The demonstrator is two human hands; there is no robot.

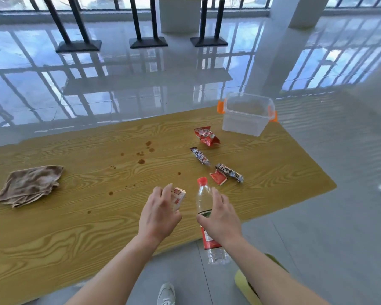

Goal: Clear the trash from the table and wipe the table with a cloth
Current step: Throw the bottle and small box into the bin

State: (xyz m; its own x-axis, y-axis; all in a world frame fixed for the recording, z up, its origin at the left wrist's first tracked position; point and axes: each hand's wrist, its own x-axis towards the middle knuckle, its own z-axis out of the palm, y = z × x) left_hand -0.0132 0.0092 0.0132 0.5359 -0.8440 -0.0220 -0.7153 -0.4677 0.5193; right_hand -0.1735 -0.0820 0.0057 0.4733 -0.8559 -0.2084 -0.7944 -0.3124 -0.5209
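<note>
We see the left hand (160,213) closed around a small red-and-white wrapper (178,195), held above the wooden table (75,227). The right hand (221,219) grips a clear bottle (204,202) at mid-body, red cap pointing away. More wrappers (207,136) lie beyond; the brown cloth (29,186) rests far left.

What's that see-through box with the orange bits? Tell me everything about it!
The clear plastic box stands upright near the far right corner of the wooden table. It has no lid on and looks empty; its walls look thin and a bit cloudy. Two orange clips stick out, one on each side of its rim. Neither hand touches it. A red snack wrapper lies close by on the side nearer the person, not touching it.
</note>
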